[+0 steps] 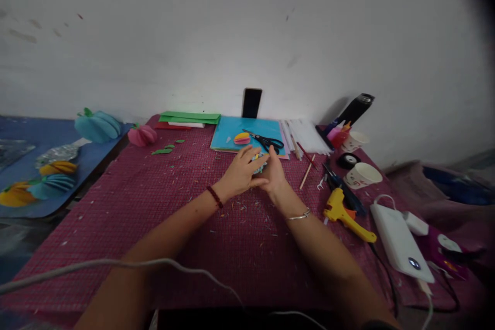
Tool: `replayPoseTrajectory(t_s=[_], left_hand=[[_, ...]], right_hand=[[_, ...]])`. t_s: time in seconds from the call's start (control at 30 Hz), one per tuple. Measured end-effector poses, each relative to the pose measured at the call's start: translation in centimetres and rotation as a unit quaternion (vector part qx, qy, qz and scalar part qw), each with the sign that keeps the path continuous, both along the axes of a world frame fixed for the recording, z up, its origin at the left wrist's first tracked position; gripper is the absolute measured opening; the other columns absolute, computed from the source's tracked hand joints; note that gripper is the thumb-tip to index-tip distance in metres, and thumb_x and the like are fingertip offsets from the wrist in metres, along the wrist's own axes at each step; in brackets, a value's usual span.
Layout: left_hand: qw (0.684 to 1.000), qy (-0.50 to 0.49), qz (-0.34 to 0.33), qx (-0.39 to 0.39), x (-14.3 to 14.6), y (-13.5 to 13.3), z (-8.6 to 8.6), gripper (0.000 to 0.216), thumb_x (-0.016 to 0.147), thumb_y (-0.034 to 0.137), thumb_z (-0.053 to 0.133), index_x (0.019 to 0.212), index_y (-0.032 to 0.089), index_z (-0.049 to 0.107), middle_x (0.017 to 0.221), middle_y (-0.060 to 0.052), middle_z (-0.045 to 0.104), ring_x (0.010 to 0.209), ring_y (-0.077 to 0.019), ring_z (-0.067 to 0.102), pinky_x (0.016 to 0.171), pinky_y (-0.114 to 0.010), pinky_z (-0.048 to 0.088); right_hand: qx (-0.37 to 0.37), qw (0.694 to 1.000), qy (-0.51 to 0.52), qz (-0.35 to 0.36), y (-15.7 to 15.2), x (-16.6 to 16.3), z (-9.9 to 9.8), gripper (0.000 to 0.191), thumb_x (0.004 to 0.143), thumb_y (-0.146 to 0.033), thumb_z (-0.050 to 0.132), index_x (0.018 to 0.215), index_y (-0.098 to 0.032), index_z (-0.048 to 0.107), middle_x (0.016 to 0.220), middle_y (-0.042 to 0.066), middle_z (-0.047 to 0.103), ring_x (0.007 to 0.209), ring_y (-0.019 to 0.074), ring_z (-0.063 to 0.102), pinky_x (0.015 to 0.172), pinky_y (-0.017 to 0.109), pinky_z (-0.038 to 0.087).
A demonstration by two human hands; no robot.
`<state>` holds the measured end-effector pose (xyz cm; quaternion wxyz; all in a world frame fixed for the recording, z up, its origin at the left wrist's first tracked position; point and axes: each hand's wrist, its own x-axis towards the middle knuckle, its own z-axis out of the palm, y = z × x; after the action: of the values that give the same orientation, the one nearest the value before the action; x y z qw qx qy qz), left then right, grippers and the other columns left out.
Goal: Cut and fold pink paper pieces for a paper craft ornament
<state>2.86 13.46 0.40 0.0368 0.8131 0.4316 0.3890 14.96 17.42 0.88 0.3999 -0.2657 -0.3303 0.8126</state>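
Note:
My left hand (243, 174) and my right hand (275, 176) come together over the middle of the table, cupped around a small bunch of pale blue and white bits (260, 157) that look like paper scraps. The palms and fingers hide much of it. Just beyond my fingertips lie black-handled scissors (266, 141) and a small yellow-and-pink folded paper piece (242, 138), both on a blue sheet (224, 131) that tops a paper stack. Tiny paper bits are scattered on the red checked tablecloth (185, 237) under my wrists.
A phone (251, 103) leans on the wall. At right are a yellow glue gun (344, 216), paper cups (362, 175), a black flask (356, 108) and a white power bank (402, 242). Left are paper pumpkins (142, 135) and green leaf cutouts (164, 150). A white cable (170, 263) crosses in front.

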Motion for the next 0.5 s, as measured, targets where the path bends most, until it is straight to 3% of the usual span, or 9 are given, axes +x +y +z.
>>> replayPoseTrajectory(t_s=[0.1,0.27,0.5], left_hand=[[0.998,-0.047,0.047,0.010,-1.7,0.3,0.0,0.053,0.071,0.037,0.081,0.118,0.022,0.062,0.125,-0.013,0.058,0.122,-0.0298,0.053,0.105,-0.051,0.044],[0.984,-0.122,0.130,0.027,-2.4,-0.4,0.7,0.028,0.077,0.017,0.069,0.103,0.022,0.063,0.107,-0.007,0.061,0.106,-0.0219,0.061,0.095,-0.041,0.052],[0.971,-0.149,0.180,0.041,-2.7,-1.0,0.7,0.028,0.070,0.012,0.068,0.096,0.023,0.065,0.104,-0.005,0.063,0.102,-0.0228,0.062,0.094,-0.042,0.052]], right_hand=[[-0.042,0.996,0.051,0.054,-1.0,-0.6,1.2,0.065,0.088,-0.076,0.027,0.097,-0.022,0.063,0.091,0.009,0.071,0.098,0.0273,0.065,0.079,0.043,0.056],[-0.028,0.992,0.075,0.101,-2.4,-1.7,2.5,0.062,0.090,-0.071,0.027,0.098,-0.021,0.062,0.096,0.010,0.071,0.106,0.0266,0.063,0.089,0.044,0.054],[-0.024,0.992,0.090,0.086,-2.7,-2.7,2.2,0.062,0.092,-0.070,0.023,0.099,-0.021,0.061,0.096,0.010,0.071,0.102,0.0260,0.064,0.088,0.043,0.053]])
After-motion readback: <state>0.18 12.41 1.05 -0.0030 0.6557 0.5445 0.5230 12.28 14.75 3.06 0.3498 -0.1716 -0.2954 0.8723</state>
